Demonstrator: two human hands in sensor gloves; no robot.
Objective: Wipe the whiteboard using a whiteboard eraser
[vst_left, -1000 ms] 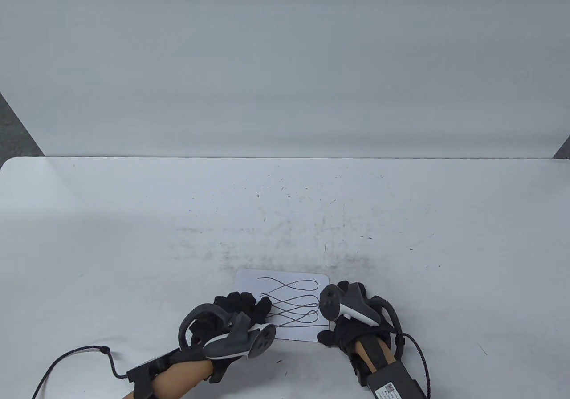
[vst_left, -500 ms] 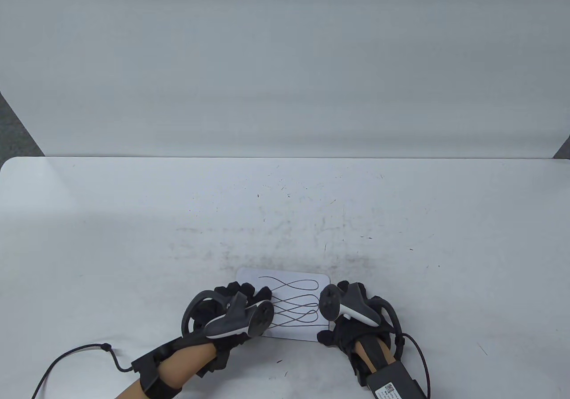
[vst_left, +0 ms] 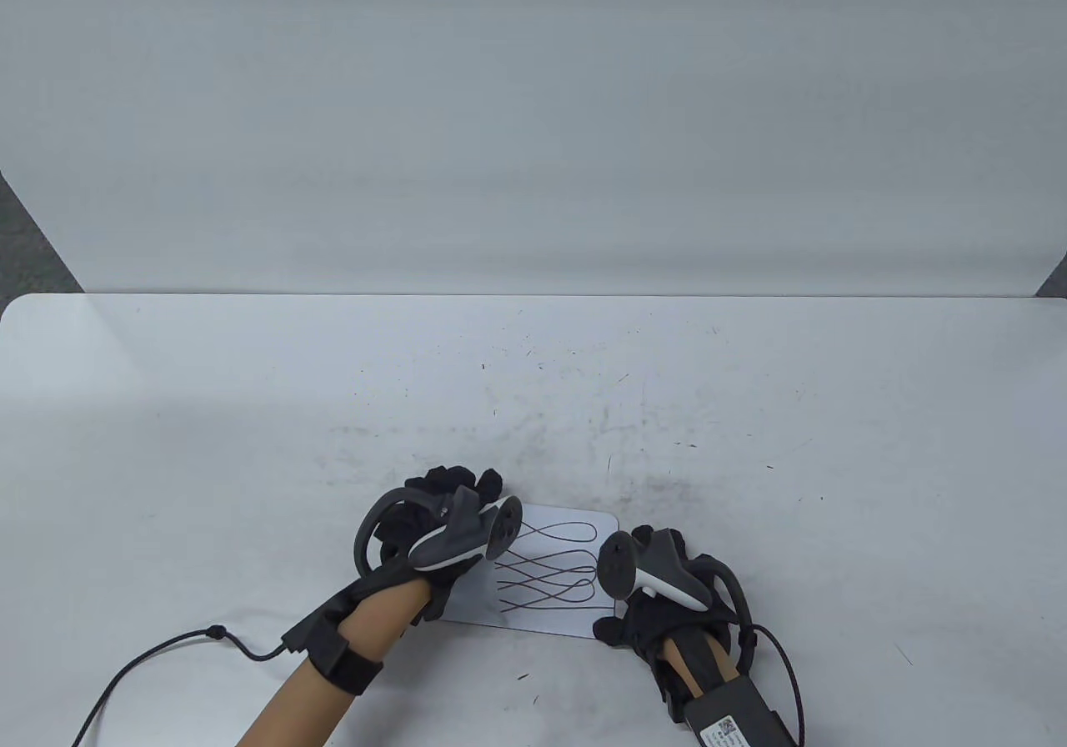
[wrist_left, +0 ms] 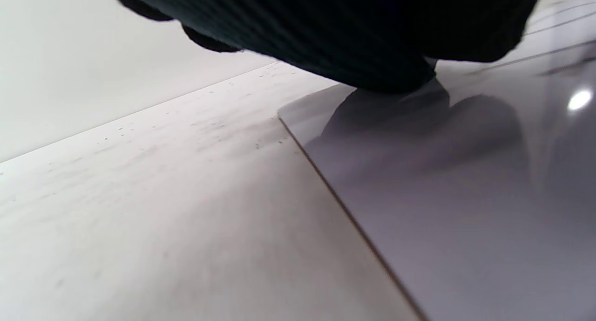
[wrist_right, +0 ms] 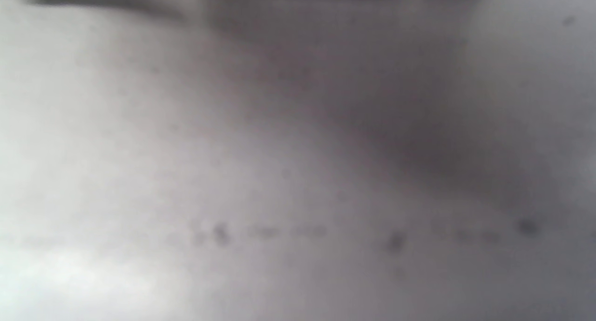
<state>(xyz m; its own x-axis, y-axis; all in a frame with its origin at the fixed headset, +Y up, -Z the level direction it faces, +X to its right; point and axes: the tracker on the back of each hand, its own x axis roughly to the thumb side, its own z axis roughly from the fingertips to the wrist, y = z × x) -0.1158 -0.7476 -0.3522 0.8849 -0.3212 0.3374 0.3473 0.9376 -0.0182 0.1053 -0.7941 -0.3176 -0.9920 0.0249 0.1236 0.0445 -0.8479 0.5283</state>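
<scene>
A small whiteboard [vst_left: 546, 618] with dark looping scribbles [vst_left: 554, 576] lies flat near the table's front edge. My left hand [vst_left: 454, 484] is over its far left corner. In the left wrist view the gloved hand [wrist_left: 354, 32] presses down on the board's corner [wrist_left: 465, 209]. My right hand [vst_left: 642, 609] rests at the board's right edge, mostly hidden under its tracker. No eraser shows in any view, and I cannot tell whether either hand holds one. The right wrist view is a blur of pale surface.
The white table [vst_left: 250, 447] carries grey smudges and specks behind the board [vst_left: 542, 430]. A white backdrop [vst_left: 533, 113] rises behind the table's far edge. A black cable [vst_left: 150, 655] trails from my left wrist at the front left.
My left hand has moved away from me, from the board's near left part to its far left corner, uncovering the lower left scribbles. My right hand has stayed put.
</scene>
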